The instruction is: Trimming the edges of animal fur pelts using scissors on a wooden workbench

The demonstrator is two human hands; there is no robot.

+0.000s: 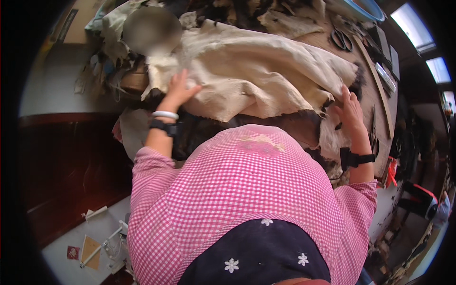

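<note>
A large cream-coloured hide (266, 66) with dark fur at its ragged edges lies wrinkled across the worktable, over darker hides. My left hand (180, 90) rests at its left part, thumb and fingers spread open. At the hide's right end, my right hand (349, 107) touches the edge, fingers loosely bent and apart. Below the hide's front edge, a brown and black fur piece (306, 128) shows, partly covered. A blurred grey patch hides what lies at the upper left.
Black-handled scissors (341, 40), a long wooden strip (373, 85) and a silver tool (384, 76) are on the board at right. A blue basin (365, 9) stands at back right. More hide scraps (289, 21) lie behind. An orange-red object (392, 171) hangs beside the table.
</note>
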